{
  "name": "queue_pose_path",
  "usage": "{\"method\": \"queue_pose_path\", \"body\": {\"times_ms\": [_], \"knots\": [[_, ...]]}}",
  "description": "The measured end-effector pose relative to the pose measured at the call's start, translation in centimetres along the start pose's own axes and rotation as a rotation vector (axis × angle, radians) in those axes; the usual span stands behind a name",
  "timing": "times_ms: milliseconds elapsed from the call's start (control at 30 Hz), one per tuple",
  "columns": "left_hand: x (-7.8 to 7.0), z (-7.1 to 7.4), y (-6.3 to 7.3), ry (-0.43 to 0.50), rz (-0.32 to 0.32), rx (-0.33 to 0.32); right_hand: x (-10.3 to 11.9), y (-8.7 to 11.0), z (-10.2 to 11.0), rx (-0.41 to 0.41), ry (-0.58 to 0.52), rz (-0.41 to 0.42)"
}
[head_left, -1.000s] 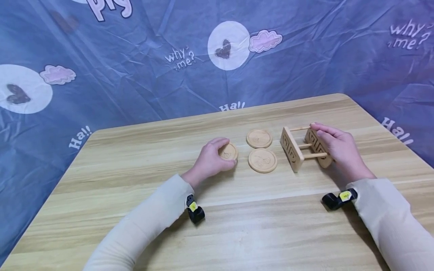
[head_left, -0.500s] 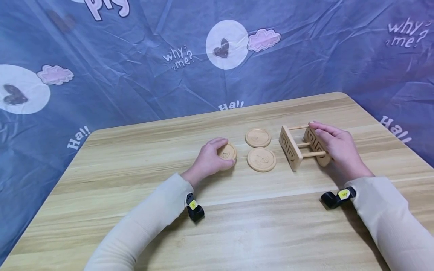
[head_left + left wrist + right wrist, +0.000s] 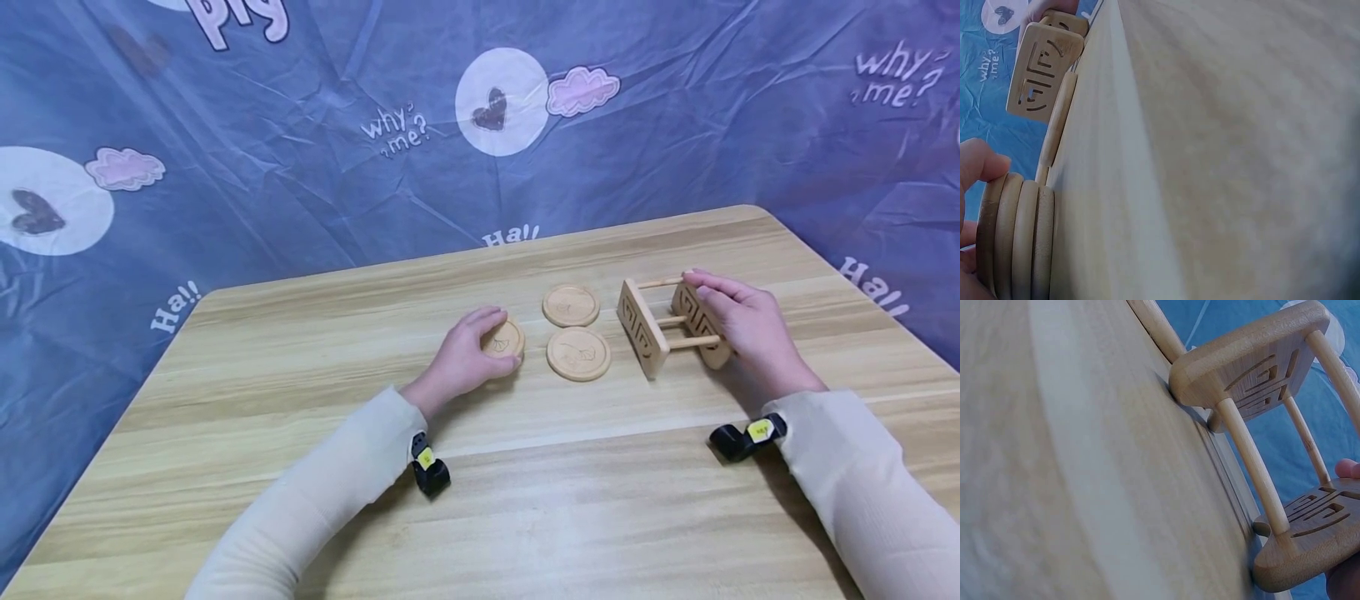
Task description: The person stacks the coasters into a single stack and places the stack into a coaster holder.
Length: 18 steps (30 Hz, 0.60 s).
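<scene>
At the middle of the table in the head view, my left hand (image 3: 462, 354) grips a short stack of round wooden coasters (image 3: 504, 338) between thumb and fingers. The left wrist view shows several coasters (image 3: 1024, 231) piled flat, the lowest close on the tabletop. Just right of them lie two single coasters, a far one (image 3: 572, 305) and a near one (image 3: 579, 353), each with a carved line drawing. My right hand (image 3: 753, 333) holds the right end panel of a wooden coaster rack (image 3: 643, 330), whose two slotted panels are joined by round rods (image 3: 1254, 465).
The wooden table (image 3: 525, 500) stretches in front of both arms. Behind its far edge hangs a blue printed cloth (image 3: 300, 125). A black wrist camera sits on the left wrist (image 3: 431, 468) and another on the right (image 3: 738, 442).
</scene>
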<state>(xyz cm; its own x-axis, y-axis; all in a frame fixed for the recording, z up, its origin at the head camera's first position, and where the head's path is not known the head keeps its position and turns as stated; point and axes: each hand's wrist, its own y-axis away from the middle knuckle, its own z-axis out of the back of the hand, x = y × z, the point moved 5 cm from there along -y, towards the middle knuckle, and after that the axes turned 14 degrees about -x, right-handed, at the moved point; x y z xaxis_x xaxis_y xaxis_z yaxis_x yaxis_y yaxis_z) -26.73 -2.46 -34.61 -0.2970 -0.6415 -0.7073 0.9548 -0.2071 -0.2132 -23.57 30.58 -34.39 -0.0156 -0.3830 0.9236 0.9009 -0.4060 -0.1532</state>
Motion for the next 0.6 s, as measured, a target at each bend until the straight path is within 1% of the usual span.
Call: {"method": "queue_pose_path", "body": {"times_ms": [100, 167, 267, 333, 400, 500, 600], "knots": [[0.0, 0.0, 0.2, 0.001, -0.007, -0.003, 0.0, 0.0, 0.0, 0.003, -0.005, -0.005], [-0.1, 0.0, 0.3, -0.004, -0.037, -0.021, 0.0, 0.0, 0.1, 0.003, -0.005, -0.008], [-0.5, 0.3, 0.4, -0.012, -0.110, -0.074, 0.0, 0.1, 0.2, -0.002, -0.003, 0.001], [-1.1, 0.6, 0.6, -0.001, -0.166, -0.121, 0.0, 0.1, 0.2, -0.004, -0.005, 0.005], [-1.8, 0.7, 0.8, 0.018, -0.208, -0.150, 0.0, 0.1, 0.1, -0.006, -0.005, 0.007], [-2.8, 0.5, 1.1, 0.058, -0.257, -0.161, 0.0, 0.1, 0.1, -0.003, 0.007, -0.005], [-3.9, 0.1, 1.5, 0.099, -0.279, -0.144, 0.0, 0.2, 0.1, -0.002, 0.000, -0.011]]}}
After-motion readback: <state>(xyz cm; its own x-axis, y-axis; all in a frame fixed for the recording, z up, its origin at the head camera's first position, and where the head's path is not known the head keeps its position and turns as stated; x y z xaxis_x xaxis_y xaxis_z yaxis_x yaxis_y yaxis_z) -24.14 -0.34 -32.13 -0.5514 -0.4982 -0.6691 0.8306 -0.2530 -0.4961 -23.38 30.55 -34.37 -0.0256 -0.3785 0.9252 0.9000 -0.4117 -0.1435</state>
